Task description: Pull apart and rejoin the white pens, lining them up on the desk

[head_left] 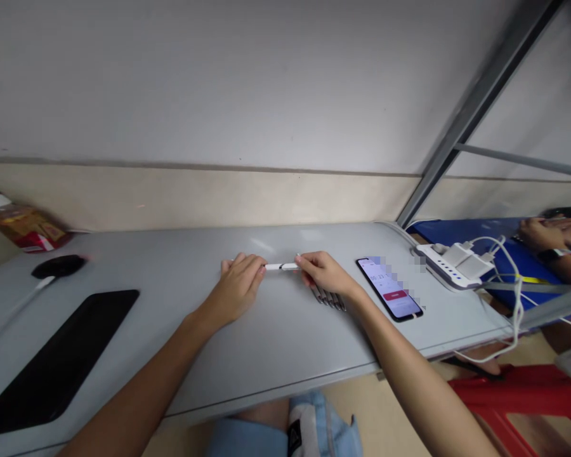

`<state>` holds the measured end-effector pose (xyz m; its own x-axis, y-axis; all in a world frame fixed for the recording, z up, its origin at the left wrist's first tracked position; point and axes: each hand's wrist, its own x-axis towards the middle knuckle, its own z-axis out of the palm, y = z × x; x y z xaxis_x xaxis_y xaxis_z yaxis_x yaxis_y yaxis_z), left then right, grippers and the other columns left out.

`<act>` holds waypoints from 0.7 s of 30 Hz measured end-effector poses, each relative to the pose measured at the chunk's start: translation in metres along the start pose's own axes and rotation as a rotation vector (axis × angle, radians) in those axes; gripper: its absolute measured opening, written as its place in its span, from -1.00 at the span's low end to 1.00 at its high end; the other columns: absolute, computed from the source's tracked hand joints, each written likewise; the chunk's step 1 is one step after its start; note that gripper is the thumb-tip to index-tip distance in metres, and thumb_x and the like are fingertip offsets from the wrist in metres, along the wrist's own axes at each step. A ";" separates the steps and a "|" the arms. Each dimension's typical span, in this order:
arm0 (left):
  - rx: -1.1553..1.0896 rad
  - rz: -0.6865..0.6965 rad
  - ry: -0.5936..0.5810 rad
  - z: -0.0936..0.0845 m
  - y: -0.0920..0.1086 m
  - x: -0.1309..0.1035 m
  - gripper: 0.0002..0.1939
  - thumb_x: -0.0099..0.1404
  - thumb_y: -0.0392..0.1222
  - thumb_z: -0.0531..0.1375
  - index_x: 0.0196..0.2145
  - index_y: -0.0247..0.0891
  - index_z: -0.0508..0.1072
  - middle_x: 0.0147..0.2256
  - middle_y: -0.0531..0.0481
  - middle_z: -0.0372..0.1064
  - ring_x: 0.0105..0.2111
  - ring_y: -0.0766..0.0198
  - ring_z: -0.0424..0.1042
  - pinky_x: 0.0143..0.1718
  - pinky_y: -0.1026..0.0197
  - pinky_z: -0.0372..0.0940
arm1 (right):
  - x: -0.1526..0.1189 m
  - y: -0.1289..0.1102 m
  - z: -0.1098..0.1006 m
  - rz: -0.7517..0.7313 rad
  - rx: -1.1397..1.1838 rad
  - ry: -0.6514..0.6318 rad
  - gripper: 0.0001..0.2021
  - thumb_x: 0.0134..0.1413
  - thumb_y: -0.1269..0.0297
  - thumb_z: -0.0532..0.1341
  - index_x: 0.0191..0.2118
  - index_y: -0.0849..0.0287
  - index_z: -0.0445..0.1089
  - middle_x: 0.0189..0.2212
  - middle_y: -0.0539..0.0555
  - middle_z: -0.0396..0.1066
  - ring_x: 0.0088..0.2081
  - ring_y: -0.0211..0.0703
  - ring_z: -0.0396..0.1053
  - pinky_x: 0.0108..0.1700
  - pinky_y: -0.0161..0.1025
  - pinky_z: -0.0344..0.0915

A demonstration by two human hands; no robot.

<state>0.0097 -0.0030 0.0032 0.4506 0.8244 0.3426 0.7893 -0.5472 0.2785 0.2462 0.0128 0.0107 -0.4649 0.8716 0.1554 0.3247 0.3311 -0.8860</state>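
Note:
Both of my hands are over the middle of the grey table, holding a slim white pen (273,267) level between them. It has a dark mark near its right part. My left hand (238,285) has its fingers closed round the left end, which they mostly hide. At the other end, the fingertips of my right hand (322,271) pinch the pen. Several slim, dark-tipped pens (330,298) lie side by side on the table just below my right hand, partly covered by it.
A lit phone (390,289) lies right of my hands, before a white power strip (450,263) with plugs and cables. A black mat (61,362), a black round object (58,266) and a bottle (26,225) are left. Another person's hands (547,235) are far right, above a red stool (523,393).

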 end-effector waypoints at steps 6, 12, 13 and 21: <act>0.006 0.004 -0.012 -0.001 0.000 -0.001 -0.67 0.47 -0.09 -0.20 -0.25 -0.17 0.30 -0.29 0.00 0.34 -0.22 0.17 0.22 -0.19 0.09 -0.02 | -0.001 -0.001 0.000 -0.049 -0.010 0.006 -0.68 0.17 0.01 0.14 -0.34 0.20 0.36 -0.59 -0.07 0.23 -0.55 -0.31 0.14 -0.45 -0.34 0.09; 0.003 -0.005 -0.006 0.001 -0.001 -0.002 -0.67 0.47 -0.09 -0.19 -0.25 -0.17 0.31 -0.30 0.00 0.33 -0.23 0.17 0.21 -0.19 0.09 -0.01 | 0.000 0.000 -0.002 -0.101 -0.030 0.051 -0.69 0.06 0.04 0.26 -0.21 0.18 0.35 -0.50 -0.07 0.26 -0.47 -0.30 0.17 -0.40 -0.35 0.12; 0.002 -0.005 -0.009 0.001 -0.001 -0.002 -0.67 0.47 -0.09 -0.19 -0.25 -0.17 0.31 -0.30 0.00 0.33 -0.23 0.17 0.21 -0.19 0.09 -0.01 | 0.000 0.000 -0.002 -0.109 -0.038 0.052 -0.69 0.04 0.06 0.27 -0.21 0.18 0.34 -0.49 -0.07 0.26 -0.47 -0.30 0.17 -0.39 -0.35 0.12; 0.016 -0.005 -0.013 0.000 -0.001 -0.002 -0.66 0.47 -0.09 -0.20 -0.22 -0.18 0.32 -0.28 -0.02 0.34 -0.22 0.16 0.21 -0.18 0.09 0.00 | -0.001 -0.001 -0.002 -0.095 -0.018 0.075 -0.69 0.09 0.05 0.24 -0.15 0.17 0.37 -0.50 -0.07 0.24 -0.48 -0.29 0.17 -0.39 -0.33 0.12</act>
<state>0.0080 -0.0037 0.0023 0.4520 0.8289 0.3297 0.7980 -0.5409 0.2658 0.2480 0.0124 0.0123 -0.4318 0.8602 0.2712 0.2970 0.4195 -0.8578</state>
